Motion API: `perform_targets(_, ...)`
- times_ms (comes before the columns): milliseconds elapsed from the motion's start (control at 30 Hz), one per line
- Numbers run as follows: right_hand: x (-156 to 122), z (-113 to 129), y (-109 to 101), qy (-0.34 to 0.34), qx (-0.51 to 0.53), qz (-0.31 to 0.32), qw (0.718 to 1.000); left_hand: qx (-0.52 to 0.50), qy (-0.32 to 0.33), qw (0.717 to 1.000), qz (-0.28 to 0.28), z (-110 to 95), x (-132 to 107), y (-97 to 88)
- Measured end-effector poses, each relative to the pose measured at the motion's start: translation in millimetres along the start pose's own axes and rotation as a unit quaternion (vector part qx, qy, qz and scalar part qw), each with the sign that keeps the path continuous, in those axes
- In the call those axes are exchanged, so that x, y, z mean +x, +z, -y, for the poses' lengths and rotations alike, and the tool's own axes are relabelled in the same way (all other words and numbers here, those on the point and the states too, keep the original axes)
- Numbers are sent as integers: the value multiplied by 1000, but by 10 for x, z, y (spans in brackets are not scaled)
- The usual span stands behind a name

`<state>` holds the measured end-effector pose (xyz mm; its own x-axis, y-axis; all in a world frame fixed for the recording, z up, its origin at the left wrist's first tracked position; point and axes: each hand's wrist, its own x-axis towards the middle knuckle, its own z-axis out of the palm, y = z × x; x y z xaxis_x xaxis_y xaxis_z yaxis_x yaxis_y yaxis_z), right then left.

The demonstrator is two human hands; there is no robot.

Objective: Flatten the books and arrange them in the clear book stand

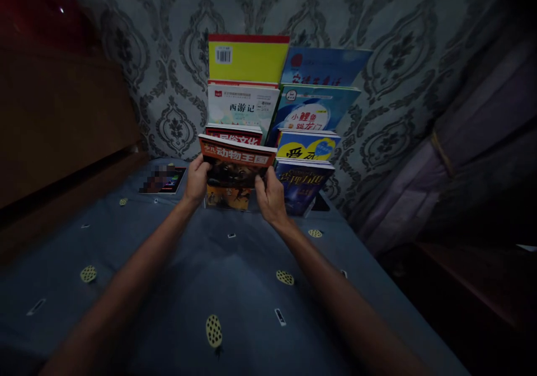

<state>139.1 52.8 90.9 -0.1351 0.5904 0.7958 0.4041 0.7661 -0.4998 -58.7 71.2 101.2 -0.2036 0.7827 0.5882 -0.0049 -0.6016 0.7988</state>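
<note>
Between both hands is an orange-and-black book (237, 166) with an animal's face on its cover, tilted in front of the left stack of books. My left hand (196, 179) grips its left edge, thumb on the cover. On the right edge, my right hand (271, 197) is closed with the thumb in front. Below it shows part of an orange book (229, 198). Behind stand a red book (235, 136), a white book (243, 104) and a yellow book (249, 60) in rising tiers. What supports these books is hidden.
A second column at right has a dark blue book (304, 183), a yellow-and-blue book (308, 145) and blue books (323, 107). Another book (174, 180) lies flat at left on the patterned blue sheet (159, 286). A wooden cabinet (62, 118) stands left, a curtain (406, 174) hangs right.
</note>
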Motion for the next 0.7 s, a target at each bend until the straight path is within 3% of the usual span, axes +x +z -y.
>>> perform_targets(133, -39, -135, 63, -3, -17, 9, 1000, 45, 68, 997, -16, 102, -16, -10)
perform_targets(300, -38, -231, 114, -9, -54, 37, 998, 252, 130, 958, -39, 99, -51, -92)
perform_targets(500, -37, -328, 141, -15, -96, 34, 995, 435, 163, 884, -56, 103, -143, -111)
perform_targets(700, -36, -429, 129, -1, -111, 22, 994, 476, 149, 866, -40, 119, -206, -44)
